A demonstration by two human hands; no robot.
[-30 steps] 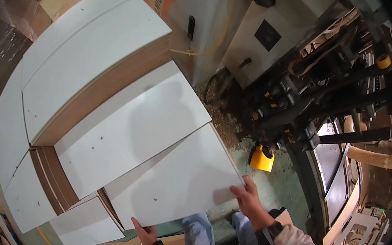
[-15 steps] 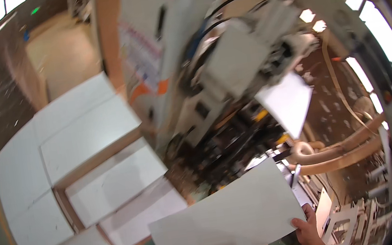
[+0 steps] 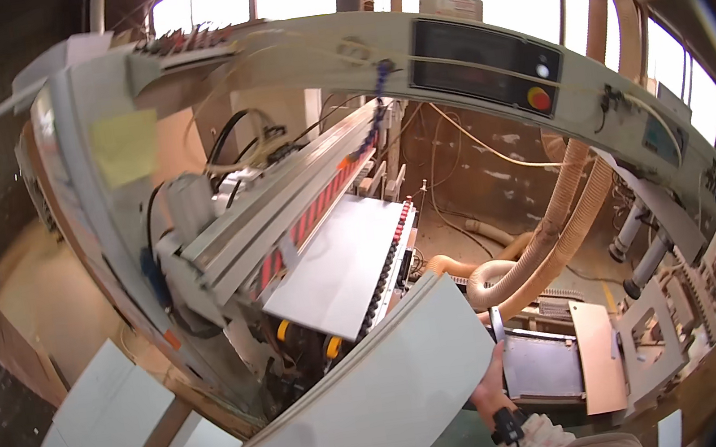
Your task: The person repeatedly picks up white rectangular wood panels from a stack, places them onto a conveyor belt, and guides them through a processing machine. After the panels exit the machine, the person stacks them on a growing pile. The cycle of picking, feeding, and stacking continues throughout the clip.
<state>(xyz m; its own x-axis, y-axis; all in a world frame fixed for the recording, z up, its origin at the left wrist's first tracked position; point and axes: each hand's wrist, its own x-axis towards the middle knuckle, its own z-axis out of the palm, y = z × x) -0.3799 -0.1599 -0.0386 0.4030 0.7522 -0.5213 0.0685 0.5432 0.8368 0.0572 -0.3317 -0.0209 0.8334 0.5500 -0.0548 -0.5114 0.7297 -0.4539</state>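
Observation:
A long white panel [image 3: 371,393] fills the lower middle, tilted so that its right end sits higher. My right hand [image 3: 490,382] is closed on the panel's right edge, with a dark strap and small device on the wrist. My left hand is out of view; the panel's lower left part runs past the lower edge. Just beyond the held panel, another white panel [image 3: 341,266] lies inside a large grey machine, beside a row of black rollers [image 3: 385,267].
Stacked white panels [image 3: 116,409] stand at the lower left. Overhead runs the machine's beam with a control panel [image 3: 482,67] and a red knob [image 3: 538,98]. Ribbed hoses [image 3: 562,228] hang at right, near a metal plate [image 3: 542,368] and a light brown board [image 3: 598,355].
The view has swung up and to the right, showing more of the machine. The held panel's right end is now raised toward the machine, and my left hand has left the picture.

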